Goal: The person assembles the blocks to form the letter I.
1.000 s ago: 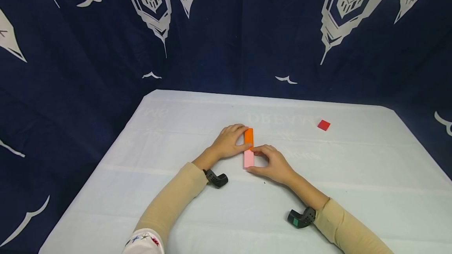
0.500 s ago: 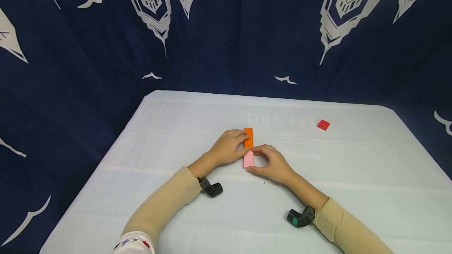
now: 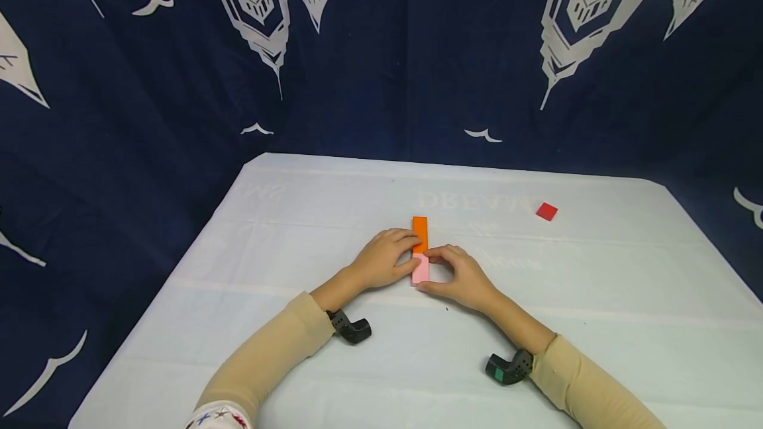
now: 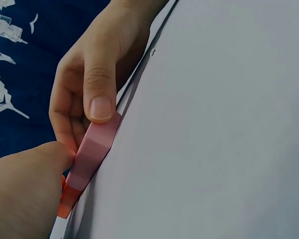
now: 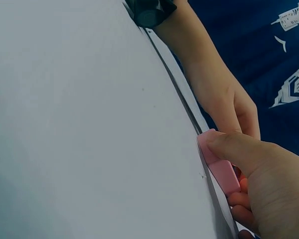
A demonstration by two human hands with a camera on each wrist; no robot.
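An orange block (image 3: 420,229) and a pink block (image 3: 423,275) lie end to end in one line on the white-covered table. My right hand (image 3: 461,277) pinches the pink block lengthwise, thumb at its near end and fingers by the seam. My left hand (image 3: 381,260) lies along the left side, fingers on the orange block and thumb against the pink one. In the left wrist view that thumb meets the side of the pink block (image 4: 92,147), with the orange end (image 4: 70,199) beyond. The right wrist view shows the pink block (image 5: 224,177) under my right thumb.
A red square piece (image 3: 546,211) lies apart, toward the back right of the table (image 3: 596,270). Behind the table hangs a dark blue curtain (image 3: 357,104) with white printed shapes. Each wrist carries a black camera.
My left hand has slid toward me along the blocks, its fingers leaving the orange block's far end and its thumb passing onto the pink block. The right hand and both blocks stay put.
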